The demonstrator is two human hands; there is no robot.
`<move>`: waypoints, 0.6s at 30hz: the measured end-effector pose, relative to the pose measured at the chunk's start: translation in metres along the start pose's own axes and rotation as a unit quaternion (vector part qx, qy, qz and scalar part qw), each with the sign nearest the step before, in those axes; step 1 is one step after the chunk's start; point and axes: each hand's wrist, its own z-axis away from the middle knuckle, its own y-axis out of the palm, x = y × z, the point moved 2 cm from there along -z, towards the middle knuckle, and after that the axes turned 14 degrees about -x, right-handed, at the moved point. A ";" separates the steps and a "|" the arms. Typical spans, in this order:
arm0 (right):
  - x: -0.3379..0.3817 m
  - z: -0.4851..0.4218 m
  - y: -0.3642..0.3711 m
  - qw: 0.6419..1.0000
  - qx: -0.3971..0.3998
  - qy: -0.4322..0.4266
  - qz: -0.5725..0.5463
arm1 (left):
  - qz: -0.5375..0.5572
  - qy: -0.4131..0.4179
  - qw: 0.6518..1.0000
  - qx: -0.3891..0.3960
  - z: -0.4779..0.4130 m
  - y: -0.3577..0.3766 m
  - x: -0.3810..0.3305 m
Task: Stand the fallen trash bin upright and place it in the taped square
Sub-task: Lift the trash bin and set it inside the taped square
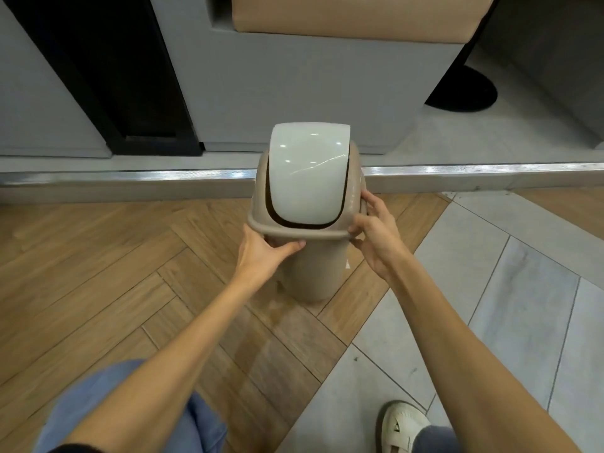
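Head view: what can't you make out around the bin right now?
- Taped square: none in view, possibly hidden under the trash bin or outside the frame.
- Bin base: its far side is hidden by its own body, so floor contact is unclear.
- Bin contents: covered by the swing lid.
- Fingers of the left hand and right hand: partly behind the rim.

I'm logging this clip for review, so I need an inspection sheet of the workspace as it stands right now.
Surface: wood-pattern floor meeting grey tiles.
Job's things: trash bin upright, white swing lid on top; taped square not seen.
Clutter: nothing seen.
Hands: left hand and right hand both grip the bin's rim from opposite sides.
Cables: nothing seen.
Surroundings: metal floor strip, grey bench base with tan cushion, black round stand base, white shoe.
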 end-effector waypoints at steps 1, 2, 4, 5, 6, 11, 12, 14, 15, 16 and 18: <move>-0.002 0.002 -0.002 1.000 0.001 -0.017 0.009 | 0.018 -0.009 1.000 0.004 0.004 0.002 0.003; -0.005 0.003 -0.003 1.000 0.001 -0.027 0.012 | 0.032 -0.017 0.999 0.006 0.006 0.003 0.006; -0.010 0.004 -0.007 1.000 -0.003 -0.027 -0.002 | 0.039 -0.020 0.999 0.004 0.008 0.003 0.008; -0.012 0.003 -0.010 1.000 -0.006 -0.023 -0.007 | 0.036 -0.018 0.999 0.006 0.008 0.002 0.007; -0.014 0.002 -0.013 1.000 -0.007 -0.020 -0.009 | 0.035 -0.016 0.999 0.009 0.009 0.001 0.008; -0.024 0.002 -0.028 0.999 -0.031 -0.024 0.003 | 0.014 -0.006 0.999 0.040 0.016 0.002 0.015; -0.025 0.001 -0.030 0.999 -0.038 -0.023 0.003 | 0.008 -0.006 0.999 0.049 0.018 0.003 0.016; -0.025 0.002 -0.033 0.999 -0.042 -0.016 0.001 | 0.014 -0.015 0.998 0.067 0.021 0.003 0.015; -0.024 0.002 -0.034 0.999 -0.041 -0.014 0.008 | 0.021 -0.022 0.997 0.077 0.021 0.003 0.014; -0.022 0.002 -0.034 0.999 -0.039 -0.014 0.024 | 0.026 -0.029 0.995 0.090 0.020 0.001 0.013; -0.017 -0.001 -0.036 0.997 -0.040 -0.013 0.061 | 0.023 -0.042 0.991 0.121 0.017 -0.003 0.009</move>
